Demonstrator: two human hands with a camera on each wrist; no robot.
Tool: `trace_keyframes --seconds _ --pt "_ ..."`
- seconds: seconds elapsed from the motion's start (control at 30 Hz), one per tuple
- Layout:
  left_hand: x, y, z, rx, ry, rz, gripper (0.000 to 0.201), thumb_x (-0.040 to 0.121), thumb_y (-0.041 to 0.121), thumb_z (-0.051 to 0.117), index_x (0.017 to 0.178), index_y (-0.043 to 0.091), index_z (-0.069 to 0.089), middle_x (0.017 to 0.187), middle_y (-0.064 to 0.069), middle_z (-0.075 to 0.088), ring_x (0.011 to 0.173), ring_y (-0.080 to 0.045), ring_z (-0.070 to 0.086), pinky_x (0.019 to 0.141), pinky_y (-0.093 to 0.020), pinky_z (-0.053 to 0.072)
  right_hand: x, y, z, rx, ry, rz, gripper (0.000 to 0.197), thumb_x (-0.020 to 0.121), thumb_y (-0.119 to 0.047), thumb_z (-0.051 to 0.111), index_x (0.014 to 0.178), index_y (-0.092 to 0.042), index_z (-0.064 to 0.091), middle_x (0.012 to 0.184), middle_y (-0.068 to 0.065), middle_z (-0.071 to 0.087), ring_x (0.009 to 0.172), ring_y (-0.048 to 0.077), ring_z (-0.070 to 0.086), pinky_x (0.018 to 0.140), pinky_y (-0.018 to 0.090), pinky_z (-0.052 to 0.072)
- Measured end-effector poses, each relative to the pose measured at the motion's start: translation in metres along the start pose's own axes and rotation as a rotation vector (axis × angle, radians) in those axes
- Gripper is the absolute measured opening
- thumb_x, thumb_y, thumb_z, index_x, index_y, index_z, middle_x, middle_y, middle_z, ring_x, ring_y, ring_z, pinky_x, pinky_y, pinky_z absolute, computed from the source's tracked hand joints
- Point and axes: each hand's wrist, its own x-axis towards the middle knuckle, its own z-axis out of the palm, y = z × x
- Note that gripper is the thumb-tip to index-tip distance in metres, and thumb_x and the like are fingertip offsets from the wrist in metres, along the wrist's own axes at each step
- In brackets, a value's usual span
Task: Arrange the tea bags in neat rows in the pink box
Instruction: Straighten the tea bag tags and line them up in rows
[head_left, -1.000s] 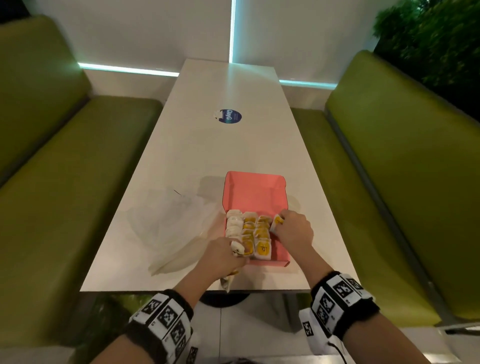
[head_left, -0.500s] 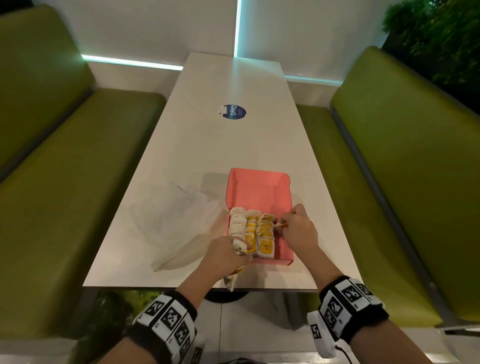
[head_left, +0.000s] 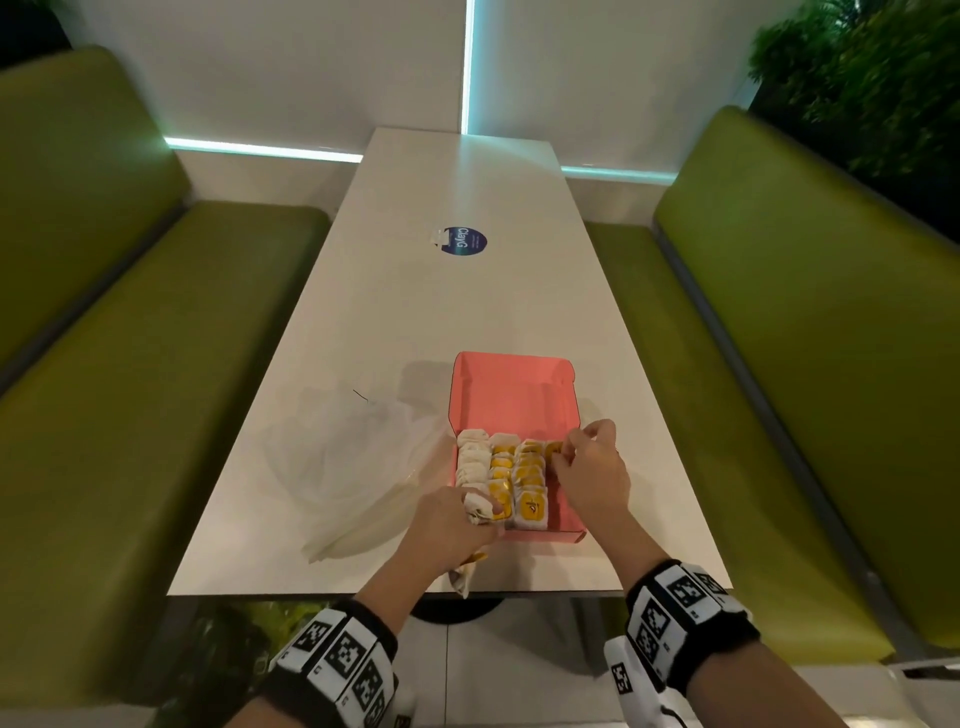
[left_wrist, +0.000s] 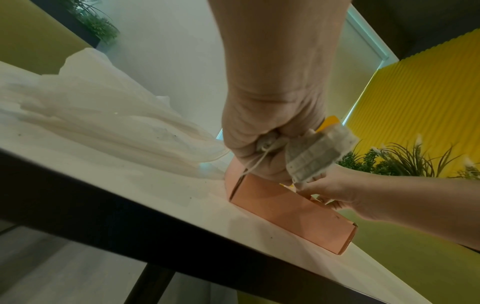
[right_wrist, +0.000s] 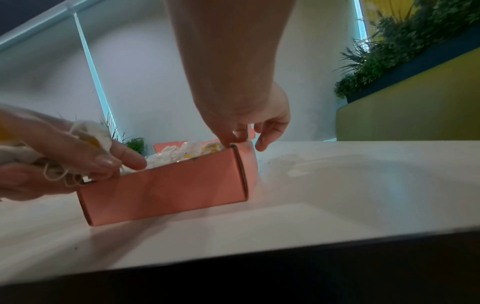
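Long white worktop (head_left: 452, 312) between two green padded benches (head_left: 130, 364), white wall with thin blue light strips behind. Near the front edge, open pink cardboard box (head_left: 514, 400), lid flap raised at the far side. Inside, at the near half, white paper tea bags with yellow tags (head_left: 511, 478) standing in three rows, tightly side by side. Left of the box, touching it, crumpled clear plastic bag (head_left: 353, 467). Further away on the worktop, round blue sticker (head_left: 465, 242).

Left hand (head_left: 452, 525) at the near left corner of the box, grip curled around a small bundle of tea bags (left_wrist: 317, 152), strings hanging. Right hand (head_left: 592, 478) over the right side of the box, thumb and forefinger pinching one tea bag (head_left: 553, 448) at the far end of the right row; the other fingers (right_wrist: 270, 131) loosely spread.
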Motion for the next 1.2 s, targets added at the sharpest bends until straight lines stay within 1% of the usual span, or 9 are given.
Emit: trace_keyframes --seconds 0.33,0.53,0.6,0.7,0.77,0.87,0.93,1.03,1.2 --pt "-0.001 0.001 0.000 -0.003 0.018 -0.005 0.031 0.076 0.027 0.074 0.105 0.018 0.069 0.097 0.005 0.066 0.088 -0.007 0.060 0.063 -0.003 0.041 -0.006 -0.004 0.002 -0.061 -0.073 0.051 0.024 0.089 -0.028 0.058 0.104 -0.009 0.058 0.121 0.006 0.039 0.085 0.024 0.060 0.071 0.031 0.051" --pt "-0.003 -0.001 0.002 -0.020 0.011 -0.026 0.029 0.075 0.027 0.074 0.103 0.020 0.070 0.095 0.008 0.065 0.080 -0.001 0.056 0.053 -0.001 0.040 -0.006 -0.017 0.002 -0.100 -0.091 0.112 0.025 0.091 -0.028 0.055 0.109 -0.010 0.056 0.119 0.007 0.039 0.087 0.025 0.060 0.067 0.030 0.046" --pt "-0.004 0.000 0.002 -0.073 0.015 -0.032 0.027 0.074 0.025 0.075 0.100 0.020 0.070 0.096 0.005 0.067 0.081 -0.003 0.059 0.059 -0.004 0.044 -0.008 -0.018 -0.002 -0.098 -0.092 0.106 0.022 0.091 -0.025 0.054 0.107 -0.010 0.056 0.118 0.007 0.040 0.087 0.024 0.059 0.066 0.030 0.047" --pt "-0.008 0.009 -0.004 -0.350 0.112 -0.050 0.014 0.073 0.015 0.075 0.084 0.024 0.074 0.088 -0.001 0.071 0.082 -0.016 0.066 0.076 -0.032 0.057 -0.014 -0.019 -0.018 -0.030 -0.055 0.054 0.013 0.089 -0.018 0.056 0.098 -0.010 0.059 0.117 0.006 0.043 0.088 0.022 0.057 0.070 0.030 0.051" --pt "-0.009 0.021 -0.012 -0.532 0.181 -0.022 0.016 0.074 0.009 0.075 0.074 0.025 0.073 0.084 -0.003 0.072 0.086 -0.022 0.067 0.078 -0.039 0.056 -0.020 -0.023 -0.035 0.114 -0.027 -0.046 0.005 0.087 -0.018 0.060 0.089 -0.013 0.059 0.111 0.002 0.049 0.084 0.018 0.057 0.073 0.026 0.048" --pt "-0.006 0.040 -0.024 -0.759 0.242 0.045 0.019 0.075 0.004 0.075 0.071 0.022 0.072 0.084 -0.003 0.072 0.088 -0.025 0.067 0.081 -0.040 0.055 -0.038 -0.041 -0.067 0.496 -0.201 -0.191 0.012 0.084 -0.021 0.067 0.081 -0.015 0.058 0.084 -0.007 0.059 0.066 0.006 0.056 0.065 0.016 0.044" --pt "-0.004 0.051 -0.030 -0.784 0.320 0.113 0.016 0.076 0.008 0.075 0.073 0.023 0.071 0.080 -0.004 0.071 0.078 -0.023 0.065 0.076 -0.040 0.054 -0.051 -0.056 -0.085 0.747 -0.406 -0.172 0.017 0.083 -0.024 0.069 0.084 -0.010 0.059 0.072 -0.009 0.061 0.057 0.009 0.059 0.057 0.021 0.045" --pt "-0.005 0.063 -0.034 -0.678 0.472 0.230 0.016 0.078 0.015 0.074 0.076 0.030 0.069 0.076 0.007 0.070 0.066 -0.014 0.062 0.068 -0.036 0.052 -0.062 -0.069 -0.096 0.794 -0.607 -0.122 0.029 0.079 -0.027 0.072 0.096 -0.011 0.055 0.084 -0.003 0.065 0.057 0.016 0.065 0.054 0.026 0.048" --pt "-0.011 0.073 -0.037 -0.645 0.559 0.288 0.014 0.081 0.016 0.071 0.081 0.029 0.067 0.079 0.009 0.069 0.070 -0.014 0.062 0.071 -0.039 0.054 -0.067 -0.078 -0.098 0.837 -0.531 -0.109 0.028 0.077 -0.019 0.076 0.095 -0.013 0.056 0.089 0.002 0.065 0.058 0.017 0.068 0.055 0.026 0.051"
